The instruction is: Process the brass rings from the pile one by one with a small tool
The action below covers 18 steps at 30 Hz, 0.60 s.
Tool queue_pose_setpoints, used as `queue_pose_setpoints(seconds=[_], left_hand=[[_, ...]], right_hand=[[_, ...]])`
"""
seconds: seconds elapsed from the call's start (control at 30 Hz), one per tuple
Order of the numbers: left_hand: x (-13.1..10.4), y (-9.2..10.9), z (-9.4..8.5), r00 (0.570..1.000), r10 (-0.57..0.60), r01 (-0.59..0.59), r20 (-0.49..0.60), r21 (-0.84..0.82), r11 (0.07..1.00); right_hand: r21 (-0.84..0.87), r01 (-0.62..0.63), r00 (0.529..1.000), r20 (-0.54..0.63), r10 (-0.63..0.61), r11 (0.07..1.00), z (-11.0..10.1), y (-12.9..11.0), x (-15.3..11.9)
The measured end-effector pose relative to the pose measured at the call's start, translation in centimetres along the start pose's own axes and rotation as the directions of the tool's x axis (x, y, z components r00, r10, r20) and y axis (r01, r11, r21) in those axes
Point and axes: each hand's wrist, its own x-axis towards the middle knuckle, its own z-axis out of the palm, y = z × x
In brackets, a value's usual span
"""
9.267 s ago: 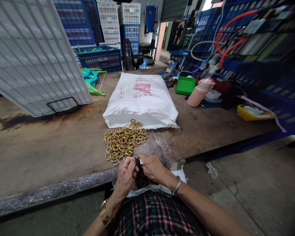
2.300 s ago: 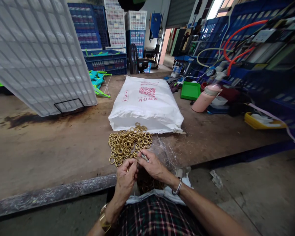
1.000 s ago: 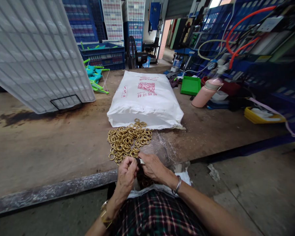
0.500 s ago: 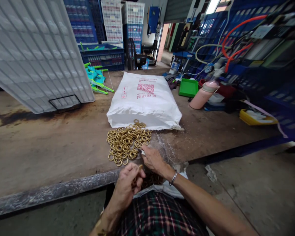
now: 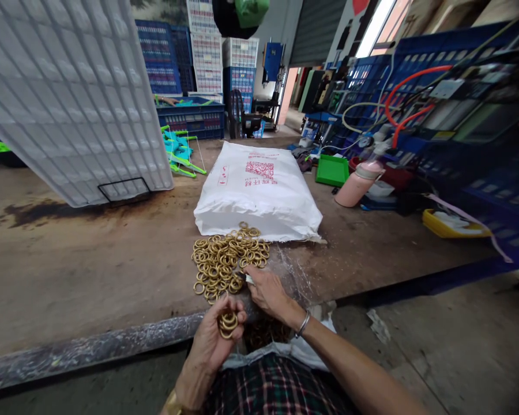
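In my left hand (image 5: 218, 331), palm up and fingers curled, lie several gold-coloured rings (image 5: 228, 324). My right hand (image 5: 268, 291) is closed on a small tool with a dark tip and a pale part (image 5: 248, 279); its exact kind is hard to make out. That tip reaches the lower right edge of a loose pile of gold-coloured rings (image 5: 218, 262) on the worktable (image 5: 130, 276). Below my hands, at the table's front edge, an open white bag (image 5: 320, 346) rests by my lap, with dark brownish pieces (image 5: 266, 333) in it.
Behind the pile lies a full white sack (image 5: 259, 196) with red print. A tall ribbed white crate (image 5: 90, 115) stands at left. To the right are a green tray (image 5: 332, 170), a pink bottle (image 5: 358, 185) and a yellow tray (image 5: 454, 227). Teal-and-green pieces (image 5: 181, 151) lie behind the crate.
My left hand has turned palm up and shifted slightly left, so the rings in it now show. My right hand stays by the pile with the small tool. The camera view has tilted up a little.
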Motion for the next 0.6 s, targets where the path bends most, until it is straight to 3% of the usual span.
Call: queue_pose_setpoints(seconds=[0.1,0.27,0.47,0.6], left_hand=[[0.3,0.1,0.1,0.996,0.076,-0.073,-0.052,0.055,0.996],[0.6,0.0,0.8,0.946,0.321,-0.286,-0.053,0.338,0.897],[1.4,-0.3,1.0,0.925,0.379,-0.291,-0.036,0.576,0.764],[1.6,-0.5,0.7,0.903,0.430,-0.321,0.009,0.680,0.659]], right_hand=[[0.241,0.011,0.999,-0.039,-0.002,0.971,-0.7,0.0,-0.3],[0.630,0.005,1.000,0.005,-0.010,0.777,-2.3,-0.8,-1.4],[0.711,0.011,0.995,0.060,-0.077,0.703,-3.0,-1.4,-2.2],[0.752,-0.055,0.996,0.089,-0.018,0.657,-2.3,-1.2,-2.2]])
